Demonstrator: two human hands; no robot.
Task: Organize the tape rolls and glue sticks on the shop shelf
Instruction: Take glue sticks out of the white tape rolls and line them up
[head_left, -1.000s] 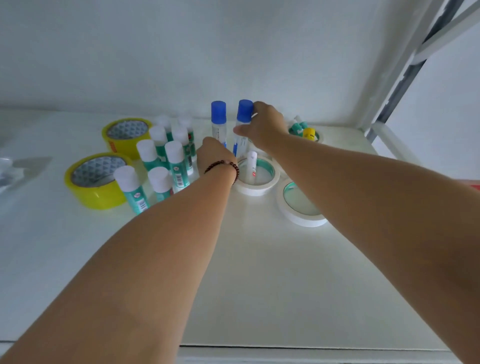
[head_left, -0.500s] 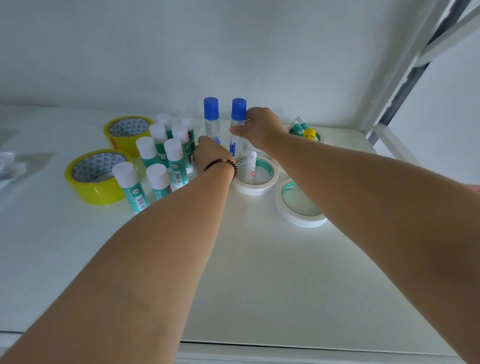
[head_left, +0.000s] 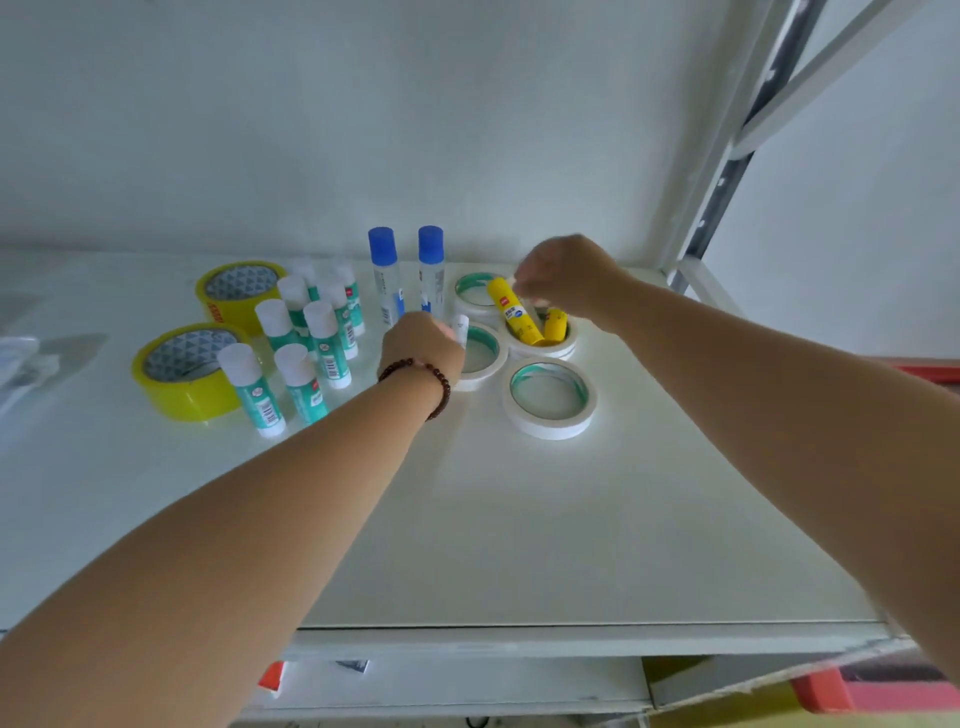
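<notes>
The white shop shelf (head_left: 519, 519) carries sorted stock. At left lie two yellow tape rolls (head_left: 182, 371), flat. Beside them a cluster of green-labelled glue sticks with white caps (head_left: 317, 338) stands upright, and behind those, two tall clear glue tubes with blue caps (head_left: 382, 270) stand side by side near the back wall.

Four white tape rolls with green inner cores (head_left: 548, 397) lie flat at centre-right, touching or nearly so. One holds two yellow glue sticks (head_left: 511, 309) leaning inside its core, so these are misplaced items.

The right hand (head_left: 566, 278) is at the top of the taller yellow stick, fingers curled; blur prevents confirming a firm pinch, though contact appears likely. Judgement: it is lifting the stick out of the roll.

The left hand (head_left: 423, 345) is curled around a small white-capped stick (head_left: 460, 327) at the edge of the neighbouring white roll, apparently to move it towards the glue group.

Sorting appears well advanced. Risk: the leaning sticks may topple as one is withdrawn.
</notes>
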